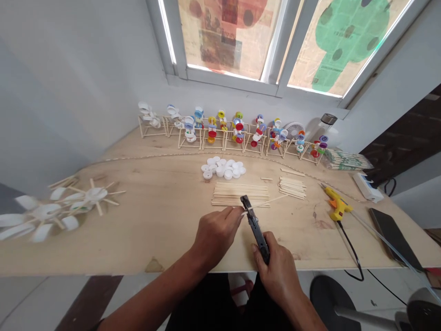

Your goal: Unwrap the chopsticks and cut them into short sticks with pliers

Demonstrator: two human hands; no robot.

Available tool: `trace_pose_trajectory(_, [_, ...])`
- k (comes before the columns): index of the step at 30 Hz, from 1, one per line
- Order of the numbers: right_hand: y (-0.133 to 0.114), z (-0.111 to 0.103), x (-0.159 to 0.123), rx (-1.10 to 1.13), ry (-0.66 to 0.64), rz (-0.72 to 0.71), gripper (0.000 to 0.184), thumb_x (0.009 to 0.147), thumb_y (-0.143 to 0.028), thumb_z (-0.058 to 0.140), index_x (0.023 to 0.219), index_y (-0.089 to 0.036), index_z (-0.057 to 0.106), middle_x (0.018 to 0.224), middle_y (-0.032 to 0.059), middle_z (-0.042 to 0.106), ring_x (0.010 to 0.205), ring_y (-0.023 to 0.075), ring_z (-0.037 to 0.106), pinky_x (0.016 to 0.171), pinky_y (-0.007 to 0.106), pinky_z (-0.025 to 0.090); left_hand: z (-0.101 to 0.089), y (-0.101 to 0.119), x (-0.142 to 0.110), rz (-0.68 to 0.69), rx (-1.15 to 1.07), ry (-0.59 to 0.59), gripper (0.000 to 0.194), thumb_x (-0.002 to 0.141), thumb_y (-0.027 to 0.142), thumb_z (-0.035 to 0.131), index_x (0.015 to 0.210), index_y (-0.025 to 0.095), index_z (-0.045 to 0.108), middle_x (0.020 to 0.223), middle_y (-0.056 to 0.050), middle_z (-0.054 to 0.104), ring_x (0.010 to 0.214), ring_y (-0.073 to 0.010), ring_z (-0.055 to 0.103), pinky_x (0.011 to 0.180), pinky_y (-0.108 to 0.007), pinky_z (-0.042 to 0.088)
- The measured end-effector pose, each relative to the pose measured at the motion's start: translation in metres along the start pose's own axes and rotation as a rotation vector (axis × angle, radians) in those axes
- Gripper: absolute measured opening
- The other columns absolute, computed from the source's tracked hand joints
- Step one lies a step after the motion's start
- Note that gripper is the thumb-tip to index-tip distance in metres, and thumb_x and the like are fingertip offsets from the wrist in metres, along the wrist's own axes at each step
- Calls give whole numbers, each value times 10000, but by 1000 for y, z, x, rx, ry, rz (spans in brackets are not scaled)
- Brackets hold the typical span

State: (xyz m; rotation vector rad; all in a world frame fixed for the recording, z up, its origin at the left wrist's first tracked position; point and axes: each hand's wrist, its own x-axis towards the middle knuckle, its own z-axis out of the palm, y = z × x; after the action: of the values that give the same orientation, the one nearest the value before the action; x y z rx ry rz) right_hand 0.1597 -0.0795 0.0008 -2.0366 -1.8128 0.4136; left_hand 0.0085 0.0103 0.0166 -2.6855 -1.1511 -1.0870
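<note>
at lower centre, your left hand (216, 235) pinched a thin stick (273, 200), your right hand (278, 270) clasped the black tool (255, 227); keeping the stick steady and square likely helped.

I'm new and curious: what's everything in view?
Pliers-like hand tool: one, black, centre
Thin wooden stick: one, pale, centre
Long wooden sticks: many, pale, centre
Short wooden sticks: many, pale, right
Round plastic caps: many, white, centre
Cap wheels on wooden frames: many, multicoloured, back
Spoked wheels: at least two, whitish, left
Round fan: one, white, back
Dark-lidded bottle: one, greyish, back
Packaged sticks: many, pale, back
Glue gun: one, yellow, right
Power strip: one, white, right
Phone-like slab: one, black, right
Wooden table: one, pale, beneath
Windowpanes: two, multicoloured, back
Left hand: one, holding stick
Right hand: one, gripping tool
</note>
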Motion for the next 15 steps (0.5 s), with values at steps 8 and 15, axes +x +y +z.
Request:
trace_pose_trajectory(8, [3,1,1,-126,37,-24,99,849,-301,455,878,-211,483,614,10,660,546,218,629,478,255,257,-2,8,-3,-61,239,-91,113,838,151,468,841,179,577,605,-3,611,478,-149,539,451,-252,300])
trace_pose_trajectory(15, [-1,0,1,-166,-34,22,71,851,-277,460,879,-213,476,671,12,677,597,210,636,507,260,242,-18,13,5,-221,240,-424,160,875,202,423,938,210,570,743,-22,677,602,-196,624,465,-269,279])
